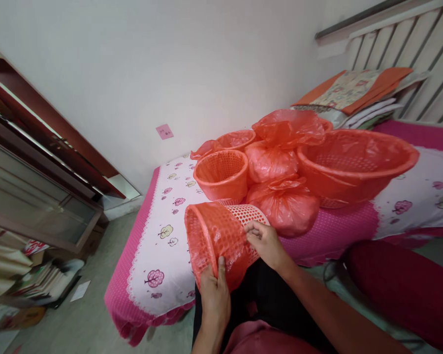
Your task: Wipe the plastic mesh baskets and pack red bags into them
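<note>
Plenty of stuff around the mesh basket (248,213) in your hands, so, left to right: there's a stack of books (40,284) and a loose sheet of paper (80,291) well off to its left, the paper flat on the floor (127,246). Just beside it is your tree-print bed (170,211), with a pink note (164,132) on the wall (192,64) beyond. Your left hand (214,297) has its rim gripped, thumb outside, fingers inside. The basket itself is tipped on its side above your lap (273,295), red plastic bag (232,246) over its wide end, bare mesh showing toward the base. Your right hand (266,241) touches its side, fingers bent; can't tell if they're pinching the plastic. Right behind it, an upright basket (221,184) and two tied bags (286,209) kinda hem it in. Further right of it: a big lined basket (354,177), folded fabric (358,93) farther back, your maroon seat (402,295) nearer you, and a radiator (406,56) way behind.
</note>
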`<action>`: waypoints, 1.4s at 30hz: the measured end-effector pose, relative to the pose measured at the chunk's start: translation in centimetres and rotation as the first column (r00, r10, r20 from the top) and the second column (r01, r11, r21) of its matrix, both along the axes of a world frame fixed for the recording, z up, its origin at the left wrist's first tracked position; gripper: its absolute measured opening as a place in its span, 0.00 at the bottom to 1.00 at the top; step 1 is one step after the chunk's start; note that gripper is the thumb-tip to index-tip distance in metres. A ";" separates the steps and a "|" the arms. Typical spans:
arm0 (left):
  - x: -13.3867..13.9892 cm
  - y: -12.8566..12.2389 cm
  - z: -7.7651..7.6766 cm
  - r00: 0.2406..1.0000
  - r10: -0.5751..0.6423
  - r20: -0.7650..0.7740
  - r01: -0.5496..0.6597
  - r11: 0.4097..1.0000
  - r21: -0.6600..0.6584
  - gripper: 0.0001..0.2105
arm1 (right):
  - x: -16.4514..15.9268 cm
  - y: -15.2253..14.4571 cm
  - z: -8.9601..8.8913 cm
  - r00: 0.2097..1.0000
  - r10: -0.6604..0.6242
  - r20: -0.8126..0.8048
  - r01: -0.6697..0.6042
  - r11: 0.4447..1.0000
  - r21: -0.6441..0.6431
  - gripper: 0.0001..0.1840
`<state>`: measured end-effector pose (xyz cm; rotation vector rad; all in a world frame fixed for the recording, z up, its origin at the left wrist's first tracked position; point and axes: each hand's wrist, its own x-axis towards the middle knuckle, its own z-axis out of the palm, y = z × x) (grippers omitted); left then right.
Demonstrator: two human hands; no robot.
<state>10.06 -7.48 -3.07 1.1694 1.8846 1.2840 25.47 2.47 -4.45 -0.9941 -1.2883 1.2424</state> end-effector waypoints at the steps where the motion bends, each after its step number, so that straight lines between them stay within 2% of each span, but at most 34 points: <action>1: 0.0 0.0 0.1 1.000 -0.011 -0.027 0.010 1.000 -0.016 0.34 | 0.2 0.0 0.0 1.000 0.013 -0.006 -0.013 1.000 -0.027 0.08; 3: 0.2 0.0 0.4 0.996 -0.035 -0.079 0.031 0.998 -0.046 0.36 | 0.4 -0.1 0.1 0.998 0.062 -0.018 -0.063 0.996 -0.066 0.11; 6: 0.6 -0.1 0.8 0.995 -0.057 -0.078 0.052 0.997 -0.057 0.37 | 0.2 -0.4 0.5 0.992 0.122 -0.028 -0.124 0.989 -0.076 0.17; 8: 0.7 -0.2 0.7 0.995 -0.059 -0.077 0.055 0.998 -0.043 0.36 | -0.1 -0.5 0.6 0.995 0.094 -0.018 -0.095 0.994 -0.053 0.17; 12: 0.5 -0.3 0.2 0.993 -0.040 -0.107 0.036 0.998 -0.044 0.35 | -0.1 0.1 -0.1 1.000 0.002 0.003 -0.002 1.000 -0.013 0.10; 16: 0.4 -0.2 -0.1 0.989 -0.021 -0.148 0.014 0.999 -0.044 0.35 | 0.8 0.6 -0.6 0.999 -0.032 0.002 0.032 0.999 -0.036 0.11; 18: 0.5 -0.2 -0.1 0.991 -0.020 -0.134 0.014 0.999 -0.042 0.34 | 1.1 0.5 -0.5 1.000 0.007 0.001 -0.007 0.999 -0.052 0.13; 23: 0.4 -0.1 -0.2 0.994 -0.074 -0.079 0.071 0.996 -0.049 0.33 | 0.6 -0.4 -0.6 0.980 0.201 -0.010 -0.201 0.977 -0.077 0.14; 28: 0.2 -0.1 -0.4 0.996 -0.026 -0.089 0.022 0.999 -0.047 0.34 | 0.9 -0.1 -1.5 0.993 0.119 -0.013 -0.120 0.990 -0.081 0.09; 33: 0.3 -0.2 0.0 0.992 -0.028 -0.127 0.023 0.999 -0.042 0.34 | 1.5 -0.1 -1.2 0.995 0.095 -0.023 -0.097 0.991 -0.090 0.14; 37: 0.6 -0.3 0.2 0.995 -0.062 -0.082 0.059 0.998 -0.036 0.35 | 0.9 -0.5 -0.9 0.992 0.127 -0.024 -0.129 0.988 -0.086 0.15; 42: 0.2 -0.3 0.2 0.998 -0.017 -0.058 0.015 0.999 -0.034 0.34 | 1.0 0.1 -1.6 1.000 -0.012 -0.007 0.012 0.999 -0.032 0.10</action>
